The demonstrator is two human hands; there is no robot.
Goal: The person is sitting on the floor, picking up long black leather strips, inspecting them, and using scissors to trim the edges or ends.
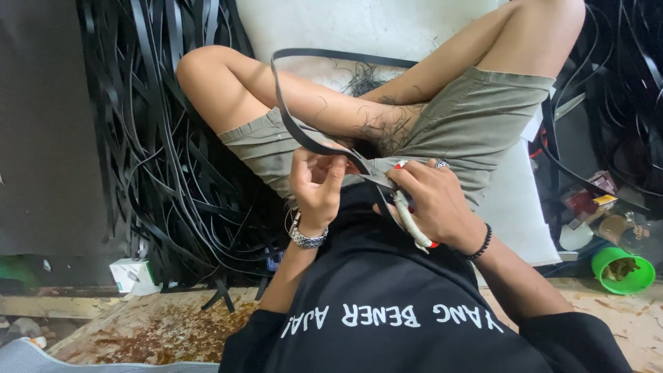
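So we've got a long flat black strap point(304, 135), thin and matte, looping up over our crossed legs and back down to our lap. Our left hand point(316, 181) pinches it between thumb and fingertips; our right hand point(431, 204), just right of the strap's end, is closed around scissors point(407, 214) that meet it there. Left of the strap sits a huge tangled pile of black strips point(166, 138), so little open room that side; a green cup point(623, 271) sits well off right.

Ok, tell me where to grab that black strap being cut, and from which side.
Grip the black strap just left of the scissors, where the left hand pinches it. Come from the left, thumb on top: the strap is flat and loops up over the knee, so a pinch across its width probably keeps it taut.
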